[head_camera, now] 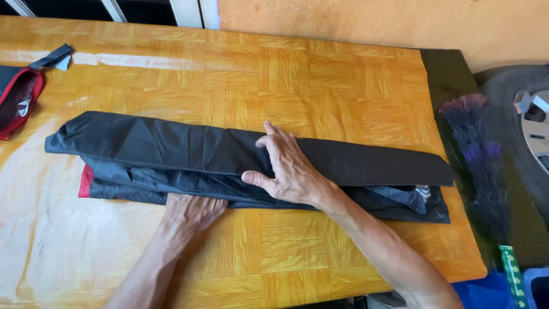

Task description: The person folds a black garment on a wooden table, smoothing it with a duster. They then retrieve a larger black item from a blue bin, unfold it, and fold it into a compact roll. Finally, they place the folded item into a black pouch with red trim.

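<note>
Folding the long black cover flat on the table

The black cover [189, 157] lies lengthwise across the table [320, 74]; right hand [289, 169] spread flat on the top fold, left hand [191, 210] tucked under its near edge. Best to press firmly and keep edges aligned.

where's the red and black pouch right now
In the head view the red and black pouch lies at the table's far left edge, partly cut off, beyond the folded black cover that both hands press.
</note>
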